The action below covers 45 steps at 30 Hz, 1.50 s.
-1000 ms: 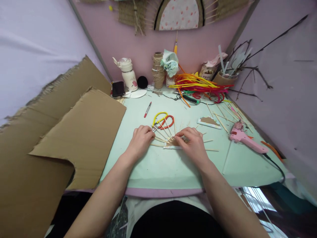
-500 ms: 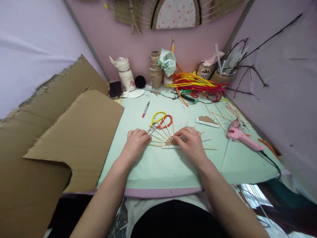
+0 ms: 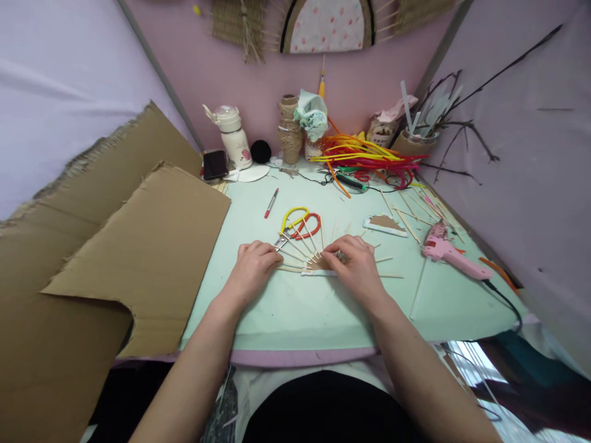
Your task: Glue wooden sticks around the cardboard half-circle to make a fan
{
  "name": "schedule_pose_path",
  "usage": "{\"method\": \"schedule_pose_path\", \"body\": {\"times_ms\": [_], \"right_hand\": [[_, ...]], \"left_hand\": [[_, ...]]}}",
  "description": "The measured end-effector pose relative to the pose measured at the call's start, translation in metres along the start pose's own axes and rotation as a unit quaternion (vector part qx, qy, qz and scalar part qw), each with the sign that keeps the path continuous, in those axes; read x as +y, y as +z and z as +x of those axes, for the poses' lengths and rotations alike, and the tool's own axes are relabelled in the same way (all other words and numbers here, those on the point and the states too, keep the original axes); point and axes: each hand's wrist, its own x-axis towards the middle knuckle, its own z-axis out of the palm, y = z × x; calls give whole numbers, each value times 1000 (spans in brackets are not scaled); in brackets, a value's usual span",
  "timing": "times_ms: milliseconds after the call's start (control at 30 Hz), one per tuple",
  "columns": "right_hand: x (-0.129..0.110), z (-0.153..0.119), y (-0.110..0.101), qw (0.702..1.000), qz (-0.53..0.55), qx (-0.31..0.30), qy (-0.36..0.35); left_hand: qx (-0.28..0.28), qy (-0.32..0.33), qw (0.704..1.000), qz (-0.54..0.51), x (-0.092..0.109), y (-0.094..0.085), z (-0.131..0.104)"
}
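Observation:
A small half-round cardboard piece [image 3: 318, 264] with a white straight edge lies on the table, thin wooden sticks [image 3: 295, 251] fanned out around it. My left hand [image 3: 255, 266] is closed at the outer ends of the left sticks, its fingertips on one of them. Over the right part of the cardboard is my right hand [image 3: 356, 266], thumb and forefinger pinched together at the inner stick ends. What they grip is hidden. Scissors [image 3: 295, 226] with one yellow and one red handle lie just behind, partly under the sticks.
A pink glue gun [image 3: 455, 257] and a second cardboard half-round [image 3: 386, 225] lie to the right, near loose sticks. Large cardboard sheets [image 3: 152, 258] cover the left side. A red pen [image 3: 271, 203], a bottle [image 3: 233, 138], twine [image 3: 289, 132] and colourful pipe cleaners [image 3: 369, 154] are farther back.

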Motion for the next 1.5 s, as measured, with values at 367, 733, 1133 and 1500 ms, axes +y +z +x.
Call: {"method": "schedule_pose_path", "body": {"times_ms": [367,733,1133,1500], "right_hand": [[2,0,1,1000,1,-2,2],[1,0,0,1000,-3,-9,3],[0,-1,0,1000,-13,-8,2],[1,-1,1,1000,-12,-22,-3]], "left_hand": [[-6,2,1000,-1,-1,3,2],[0,5,1000,0,0,4,3],[302,-119,944,-63,-25,-11,-6],[112,-96,987,-69,-20,-11,-7]]}}
